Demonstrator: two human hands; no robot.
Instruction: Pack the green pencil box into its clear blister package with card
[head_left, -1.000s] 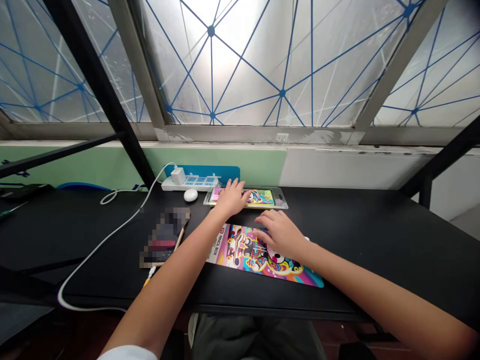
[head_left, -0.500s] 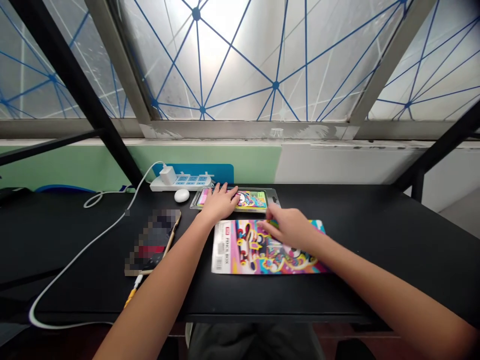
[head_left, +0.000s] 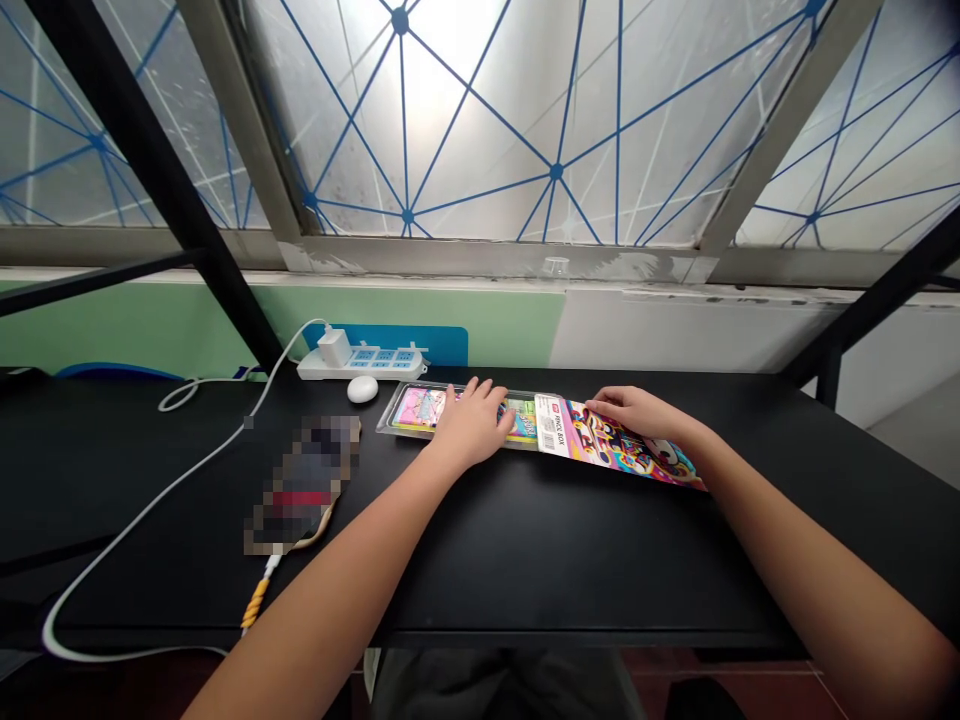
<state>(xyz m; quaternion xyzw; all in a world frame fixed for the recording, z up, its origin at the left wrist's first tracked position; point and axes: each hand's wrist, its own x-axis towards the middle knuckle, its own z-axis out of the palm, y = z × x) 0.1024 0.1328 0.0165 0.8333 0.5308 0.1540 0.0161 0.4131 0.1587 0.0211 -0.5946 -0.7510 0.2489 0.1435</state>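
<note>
A clear plastic blister tray (head_left: 385, 417) lies toward the back of the desk, holding a colourful pencil box (head_left: 421, 407). My left hand (head_left: 471, 422) rests flat across the pencil box, fingers spread, covering its middle. To the right is a bright printed card (head_left: 600, 436) marked "PENCIL BOX". Its white left end overlaps the tray's right end; whether it is inserted into the tray or only lies over it, I cannot tell. My right hand (head_left: 636, 412) grips the card's far edge, thumb and fingers closed on it. The card slants down toward the right.
A phone (head_left: 304, 490), its screen blurred out, lies at left with a charging cable (head_left: 142, 505) looping off the desk edge. Behind it are a white earbud case (head_left: 363, 389) and a power strip (head_left: 360, 364). Black metal posts (head_left: 225, 300) flank the desk below the window.
My right hand has carried the card back and to the right, onto the tray's right end. My left hand has shifted right and nearer on the pencil box, uncovering its left part.
</note>
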